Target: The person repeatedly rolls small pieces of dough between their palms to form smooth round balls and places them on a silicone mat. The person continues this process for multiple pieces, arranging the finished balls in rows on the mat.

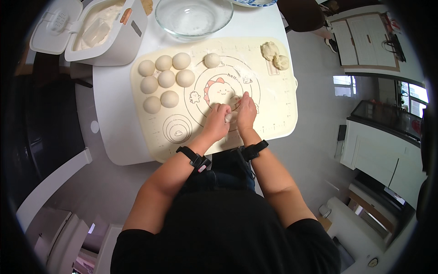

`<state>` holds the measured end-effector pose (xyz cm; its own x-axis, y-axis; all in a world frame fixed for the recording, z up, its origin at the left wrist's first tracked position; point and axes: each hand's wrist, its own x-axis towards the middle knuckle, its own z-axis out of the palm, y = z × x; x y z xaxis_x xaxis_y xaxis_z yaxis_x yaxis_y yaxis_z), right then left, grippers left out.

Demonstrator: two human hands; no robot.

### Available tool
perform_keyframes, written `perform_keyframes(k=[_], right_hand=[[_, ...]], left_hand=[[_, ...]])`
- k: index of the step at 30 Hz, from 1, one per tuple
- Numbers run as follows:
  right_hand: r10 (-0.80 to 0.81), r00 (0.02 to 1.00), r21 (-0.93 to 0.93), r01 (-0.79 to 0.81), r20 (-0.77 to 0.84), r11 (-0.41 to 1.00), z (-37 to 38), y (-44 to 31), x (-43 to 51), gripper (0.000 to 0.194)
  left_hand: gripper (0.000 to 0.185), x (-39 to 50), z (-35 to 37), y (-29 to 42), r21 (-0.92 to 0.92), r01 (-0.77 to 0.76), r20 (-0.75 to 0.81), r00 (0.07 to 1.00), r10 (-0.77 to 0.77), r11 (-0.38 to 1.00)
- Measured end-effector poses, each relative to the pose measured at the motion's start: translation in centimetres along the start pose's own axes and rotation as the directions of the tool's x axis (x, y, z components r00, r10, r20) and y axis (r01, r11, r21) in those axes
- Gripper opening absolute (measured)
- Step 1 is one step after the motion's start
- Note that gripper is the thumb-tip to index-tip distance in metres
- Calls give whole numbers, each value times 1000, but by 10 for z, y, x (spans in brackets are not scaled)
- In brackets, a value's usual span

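Observation:
A small piece of pale dough [229, 117] is between my hands, low over the middle of the silicone kneading mat [277, 113]. My left hand [218, 122] grips it with curled fingers, hiding part of it. Close on its other side is my right hand [247, 110], fingers long and held together; its thumb's grip on the dough cannot be made out. Several smooth round dough balls [166, 79] sit in a group at the mat's left. One more ball [212, 60] lies apart near the top centre. Two rough dough lumps [270, 51] touch each other at the upper right corner.
Beyond the mat on the white table [116, 137] stand a clear glass bowl [194, 20] and a blue-patterned dish [255, 2]. An open flour bin [113, 48] with a scoop inside stands at the upper left. A dark chair [301, 15] and another person's foot [331, 45] are at the upper right.

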<state>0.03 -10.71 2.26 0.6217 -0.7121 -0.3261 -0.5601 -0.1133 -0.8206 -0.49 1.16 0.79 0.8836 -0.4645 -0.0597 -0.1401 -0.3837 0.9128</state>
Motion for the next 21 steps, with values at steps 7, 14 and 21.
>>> perform_keyframes(k=[7, 14, 21], right_hand=[[-480, 875, -619, 344, -61, 706, 18, 27, -4, 31], [-558, 826, -636, 475, 83, 609, 19, 31, 14, 29], [-256, 950, -466, 310, 176, 829, 11, 2, 16, 45]], left_hand=[[48, -12, -8, 1, -81, 86, 56, 995, -82, 993], [64, 2, -25, -1, 83, 91, 155, 982, -103, 992], [49, 5, -19, 8, 102, 77, 86, 993, -86, 992]])
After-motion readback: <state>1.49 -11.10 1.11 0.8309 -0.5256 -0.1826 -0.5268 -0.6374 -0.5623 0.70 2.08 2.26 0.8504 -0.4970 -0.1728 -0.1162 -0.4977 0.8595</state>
